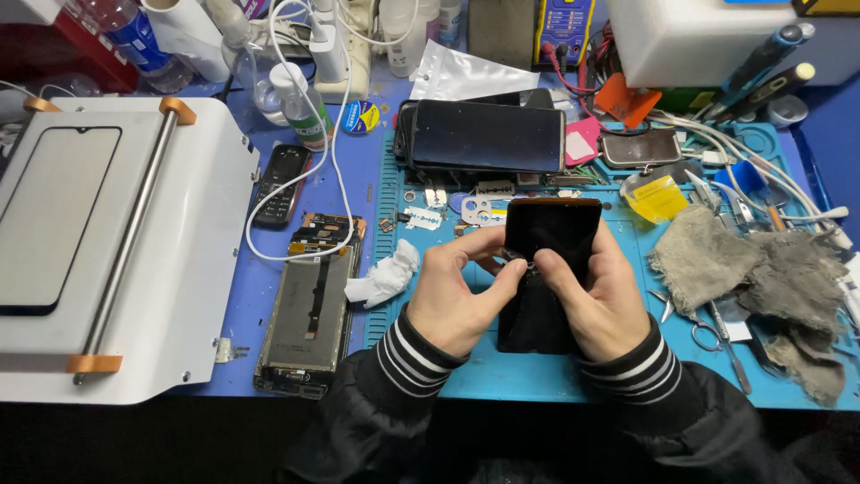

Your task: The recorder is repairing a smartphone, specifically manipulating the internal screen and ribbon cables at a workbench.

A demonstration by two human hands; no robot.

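Observation:
A black phone screen [550, 231] is held upright-tilted over the blue work mat [537, 372], its lower part lying dark between my wrists. My left hand [457, 291] grips its left side, thumb pressing on the glass near the middle. My right hand [596, 300] holds the right side, with its thumb and forefinger pinching something small at the glass surface; what it is cannot be made out. Both sleeves are black with white-striped cuffs.
An opened phone body [309, 314] and crumpled tissue [387, 276] lie left of my hands. A white screen-separator machine [116, 251] fills the left. Stacked dark phones [488, 134] sit behind, grey rags [752, 269] and scissors [708, 327] right, a keypad phone [282, 184] and bottles at back.

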